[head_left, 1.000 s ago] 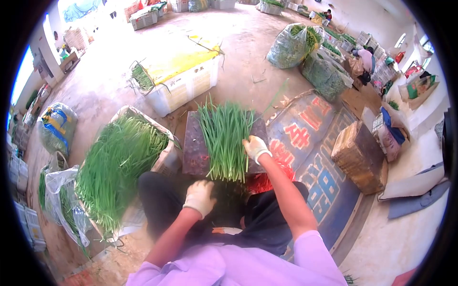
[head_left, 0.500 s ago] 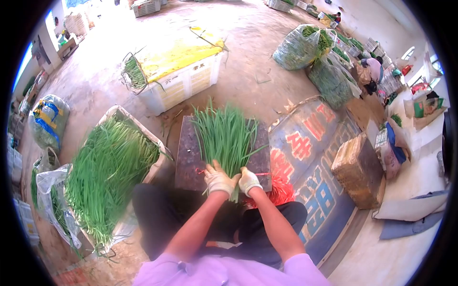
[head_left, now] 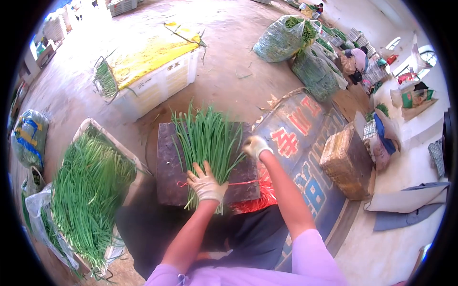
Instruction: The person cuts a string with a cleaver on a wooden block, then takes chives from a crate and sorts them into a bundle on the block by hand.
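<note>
A bunch of green garlic chives (head_left: 210, 143) lies on a dark board (head_left: 167, 162) before my knees, its leaves fanned away from me. My left hand (head_left: 208, 185), in a pale glove, rests flat on the stalk end with fingers spread. Beside the right edge of the leaves, my gloved right hand (head_left: 256, 147) is raised with fingers curled closed; what they hold, if anything, is hidden. Red twine (head_left: 245, 182) crosses the board at the stalks, running to a red tangle of strands (head_left: 257, 200) by my right knee.
To the left stands a crate (head_left: 136, 159) heaped with loose chives. Ahead is a white crate (head_left: 162, 90) under a yellow cover. A printed sheet (head_left: 305, 157) and a taped box (head_left: 347, 162) lie to the right. Stuffed plastic bags (head_left: 281, 40) stand beyond; a person (head_left: 358, 59) bends far right.
My right hand has left the stalks and moved up and right, its fingers now curled. My left hand stays on the chives, fingers spread wider. The whole view has shifted somewhat.
</note>
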The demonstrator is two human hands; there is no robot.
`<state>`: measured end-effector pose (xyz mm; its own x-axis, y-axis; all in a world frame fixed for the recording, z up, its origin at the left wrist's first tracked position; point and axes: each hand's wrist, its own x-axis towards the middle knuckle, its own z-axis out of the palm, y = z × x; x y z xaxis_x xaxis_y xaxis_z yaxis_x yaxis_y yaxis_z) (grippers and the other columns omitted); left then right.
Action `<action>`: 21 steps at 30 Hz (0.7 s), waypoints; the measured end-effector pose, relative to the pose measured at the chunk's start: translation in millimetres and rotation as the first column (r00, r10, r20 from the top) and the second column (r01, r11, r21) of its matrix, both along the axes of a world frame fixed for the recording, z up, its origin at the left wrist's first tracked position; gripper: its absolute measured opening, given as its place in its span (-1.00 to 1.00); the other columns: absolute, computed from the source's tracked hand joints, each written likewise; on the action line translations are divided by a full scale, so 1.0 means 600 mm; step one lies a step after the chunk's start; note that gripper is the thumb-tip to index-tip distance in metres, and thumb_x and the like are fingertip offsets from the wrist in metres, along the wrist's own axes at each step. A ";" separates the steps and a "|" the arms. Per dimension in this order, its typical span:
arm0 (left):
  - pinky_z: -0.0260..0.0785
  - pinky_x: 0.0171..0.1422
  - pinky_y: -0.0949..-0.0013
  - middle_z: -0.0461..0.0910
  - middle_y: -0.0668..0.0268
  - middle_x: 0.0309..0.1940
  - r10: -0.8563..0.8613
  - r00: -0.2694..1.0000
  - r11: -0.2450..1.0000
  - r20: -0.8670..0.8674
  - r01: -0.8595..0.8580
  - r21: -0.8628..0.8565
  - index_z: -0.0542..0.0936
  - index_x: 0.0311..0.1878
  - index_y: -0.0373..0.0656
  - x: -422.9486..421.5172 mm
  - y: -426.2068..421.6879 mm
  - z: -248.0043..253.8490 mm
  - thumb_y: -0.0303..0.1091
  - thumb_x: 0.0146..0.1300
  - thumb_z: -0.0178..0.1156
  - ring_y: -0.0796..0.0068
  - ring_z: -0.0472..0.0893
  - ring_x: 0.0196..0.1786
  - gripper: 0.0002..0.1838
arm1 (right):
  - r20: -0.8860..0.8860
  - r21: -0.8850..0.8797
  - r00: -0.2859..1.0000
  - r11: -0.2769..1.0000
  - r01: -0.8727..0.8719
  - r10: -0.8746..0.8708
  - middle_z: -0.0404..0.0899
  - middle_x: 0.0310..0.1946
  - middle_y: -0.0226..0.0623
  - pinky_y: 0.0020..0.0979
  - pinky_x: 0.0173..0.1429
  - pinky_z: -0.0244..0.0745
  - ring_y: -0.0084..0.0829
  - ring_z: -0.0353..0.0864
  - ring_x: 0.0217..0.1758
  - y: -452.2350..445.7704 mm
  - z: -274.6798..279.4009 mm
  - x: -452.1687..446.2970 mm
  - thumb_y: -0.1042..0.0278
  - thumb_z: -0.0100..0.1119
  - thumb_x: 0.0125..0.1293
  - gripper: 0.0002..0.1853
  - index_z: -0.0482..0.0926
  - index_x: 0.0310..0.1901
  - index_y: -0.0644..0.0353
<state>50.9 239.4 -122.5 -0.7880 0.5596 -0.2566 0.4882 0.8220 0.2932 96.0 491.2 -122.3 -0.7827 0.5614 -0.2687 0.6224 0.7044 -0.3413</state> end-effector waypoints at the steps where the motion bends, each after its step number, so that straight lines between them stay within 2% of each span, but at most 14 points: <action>1: -0.14 0.55 -0.28 -0.08 -0.20 0.55 -0.008 1.000 1.000 -0.020 0.008 0.004 -0.05 0.59 -0.16 0.000 0.001 -0.006 0.32 -0.12 0.44 -0.37 0.01 0.53 0.34 | -0.139 -0.008 0.964 0.974 0.228 -0.226 0.75 -0.25 -0.05 -0.24 0.02 0.62 -0.18 0.76 -0.16 0.021 0.004 -0.010 0.26 0.29 0.14 -0.73 0.75 -0.16 0.19; 2: -0.14 0.55 -0.28 -0.08 -0.20 0.55 -0.014 1.000 1.000 -0.024 0.014 0.002 -0.05 0.59 -0.16 0.001 0.003 -0.008 0.32 -0.12 0.44 -0.37 0.01 0.53 0.34 | -0.142 -0.010 0.962 0.972 0.234 -0.233 0.75 -0.25 -0.05 -0.24 0.02 0.62 -0.18 0.76 -0.16 0.043 -0.008 -0.018 0.26 0.29 0.14 -0.73 0.75 -0.16 0.19; 4: -0.14 0.54 -0.28 -0.07 -0.20 0.55 -0.023 0.999 1.000 -0.031 0.023 -0.007 -0.05 0.59 -0.17 -0.001 0.002 -0.011 0.34 -0.12 0.43 -0.37 0.02 0.52 0.35 | -0.276 -0.032 0.912 0.951 0.307 -0.304 0.74 -0.22 -0.04 -0.23 0.10 0.58 -0.11 0.73 -0.06 0.079 -0.047 -0.040 0.23 0.32 0.14 -0.72 0.74 -0.16 0.18; 5: -0.13 0.54 -0.28 -0.06 -0.21 0.54 -0.030 0.999 0.999 -0.036 0.029 -0.020 -0.04 0.59 -0.18 -0.001 0.004 -0.011 0.36 -0.12 0.42 -0.36 0.02 0.52 0.35 | -0.272 0.026 0.915 0.949 0.315 -0.297 0.73 -0.21 -0.04 -0.23 0.10 0.57 -0.10 0.73 -0.07 0.088 -0.062 -0.054 0.20 0.35 0.15 -0.70 0.73 -0.14 0.17; 9: -0.13 0.54 -0.27 -0.04 -0.22 0.54 -0.037 0.998 0.999 -0.050 0.035 -0.031 -0.02 0.58 -0.20 -0.003 0.008 -0.015 0.38 -0.11 0.40 -0.35 0.04 0.52 0.34 | -0.307 0.005 0.909 0.955 0.298 -0.282 0.72 -0.15 -0.03 -0.17 0.15 0.55 -0.05 0.69 -0.03 0.093 -0.079 -0.084 0.14 0.34 0.17 -0.67 0.71 -0.12 0.17; 11: -0.13 0.54 -0.28 -0.04 -0.22 0.53 -0.041 0.998 0.998 -0.046 0.039 -0.041 -0.02 0.58 -0.20 -0.003 0.009 -0.015 0.38 -0.10 0.40 -0.35 0.04 0.52 0.33 | -0.328 0.043 0.915 0.964 0.263 -0.235 0.72 -0.23 -0.01 -0.20 0.07 0.56 -0.06 0.71 -0.08 0.100 -0.094 -0.097 0.14 0.38 0.15 -0.68 0.70 -0.15 0.18; 14: -0.15 0.54 -0.29 -0.04 -0.23 0.53 -0.040 0.999 0.999 -0.036 0.038 -0.038 -0.01 0.58 -0.18 -0.005 0.009 -0.015 0.37 -0.08 0.39 -0.35 0.04 0.52 0.31 | -0.266 0.047 0.949 0.981 0.191 -0.172 0.72 -0.23 -0.01 -0.20 0.07 0.56 -0.05 0.70 -0.08 0.128 -0.107 -0.108 0.13 0.37 0.16 -0.68 0.70 -0.18 0.19; 15: -0.15 0.54 -0.29 -0.03 -0.23 0.53 -0.039 0.998 0.999 -0.041 0.038 -0.025 0.00 0.58 -0.18 -0.005 0.008 -0.017 0.37 -0.09 0.40 -0.35 0.04 0.52 0.30 | -0.293 0.071 0.947 0.985 0.156 -0.129 0.72 -0.24 -0.01 -0.18 0.08 0.55 -0.04 0.70 -0.10 0.130 -0.096 -0.107 0.14 0.34 0.18 -0.69 0.70 -0.20 0.22; 16: -0.16 0.54 -0.30 -0.03 -0.22 0.52 -0.041 0.998 0.999 -0.046 0.041 -0.009 0.00 0.58 -0.17 -0.005 0.007 -0.020 0.37 -0.09 0.40 -0.35 0.03 0.51 0.30 | -0.369 0.032 0.915 0.982 0.188 -0.164 0.71 -0.27 0.04 -0.18 -0.01 0.58 -0.12 0.73 -0.19 0.148 -0.107 -0.106 0.19 0.28 0.22 -0.72 0.70 -0.24 0.28; 18: -0.17 0.54 -0.30 -0.02 -0.22 0.52 -0.036 0.998 0.999 -0.048 0.036 0.003 0.02 0.57 -0.18 -0.006 0.007 -0.021 0.36 -0.09 0.41 -0.35 0.03 0.51 0.30 | -0.457 0.001 0.834 0.938 0.347 -0.309 0.72 -0.32 -0.01 -0.25 -0.21 0.61 -0.27 0.74 -0.33 0.196 -0.127 -0.112 0.29 0.24 0.26 -0.74 0.68 -0.16 0.32; 19: -0.17 0.54 -0.30 -0.02 -0.21 0.52 -0.032 0.999 0.999 -0.042 0.032 0.001 0.02 0.57 -0.18 -0.006 0.006 -0.018 0.36 -0.09 0.41 -0.35 0.04 0.51 0.29 | -0.457 0.005 0.835 0.938 0.347 -0.307 0.72 -0.32 -0.01 -0.25 -0.21 0.61 -0.27 0.74 -0.33 0.201 -0.108 -0.119 0.29 0.24 0.26 -0.74 0.68 -0.16 0.32; 20: -0.18 0.54 -0.30 -0.02 -0.21 0.52 -0.035 0.999 0.999 -0.036 0.035 0.002 0.02 0.57 -0.18 -0.005 0.007 -0.017 0.36 -0.09 0.41 -0.35 0.04 0.51 0.29 | -0.466 -0.282 0.731 0.867 0.410 -0.498 0.72 -0.32 -0.07 -0.31 -0.29 0.60 -0.33 0.73 -0.37 0.206 -0.081 -0.118 0.32 0.23 0.28 -0.74 0.66 -0.10 0.33; 21: -0.19 0.54 -0.30 -0.01 -0.21 0.52 -0.031 0.999 0.999 -0.040 0.031 -0.009 0.02 0.57 -0.18 -0.005 0.008 -0.022 0.36 -0.09 0.41 -0.35 0.04 0.51 0.29 | -0.414 -0.547 0.611 0.721 0.425 -0.675 0.71 -0.33 -0.12 -0.38 -0.37 0.59 -0.40 0.72 -0.42 0.205 -0.056 -0.112 0.36 0.22 0.30 -0.73 0.64 -0.05 0.34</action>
<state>48.1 244.3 -135.8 -0.7799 0.5821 -0.2302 0.5248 0.8085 0.2663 28.5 614.0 -155.6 -0.4187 0.8905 -0.1782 0.4521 0.0342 -0.8913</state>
